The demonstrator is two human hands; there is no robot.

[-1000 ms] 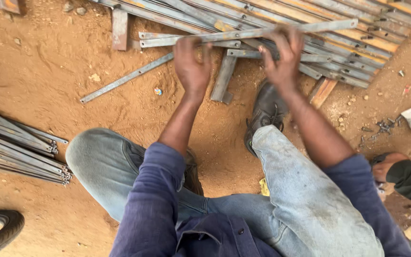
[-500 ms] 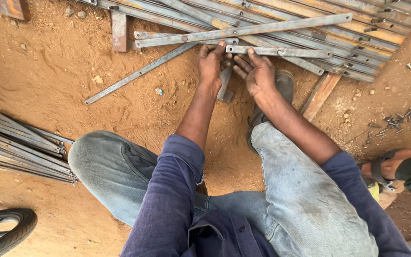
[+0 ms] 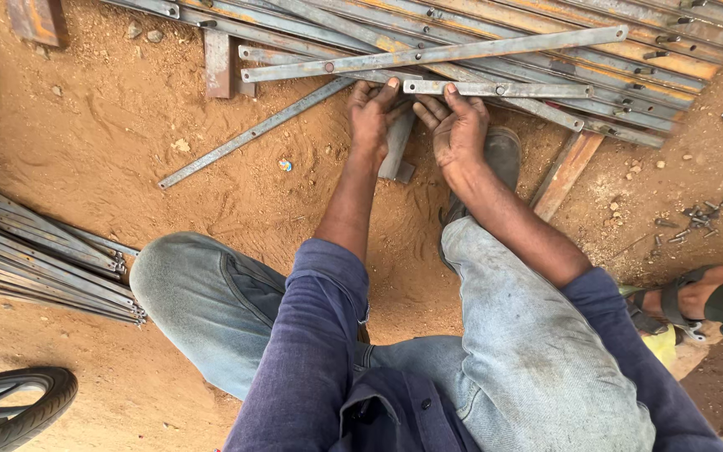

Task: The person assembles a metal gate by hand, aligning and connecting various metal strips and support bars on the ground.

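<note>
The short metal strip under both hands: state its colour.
Dull grey strip, with rusty spots, under left hand and right hand; head view.

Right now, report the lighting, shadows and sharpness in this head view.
Head view: soft, even daylight, no glare; only faint shadows under the left hand, right hand and the flat metal bar they touch; sharp at centre, the tyre cut by the frame corner.

Bare sand (image 3: 127, 142) on the left leaves room to reach. Ahead, the stack of metal bars (image 3: 546, 33) blocks the way. A loose thin bar (image 3: 253, 134) lies across the sand.
</note>
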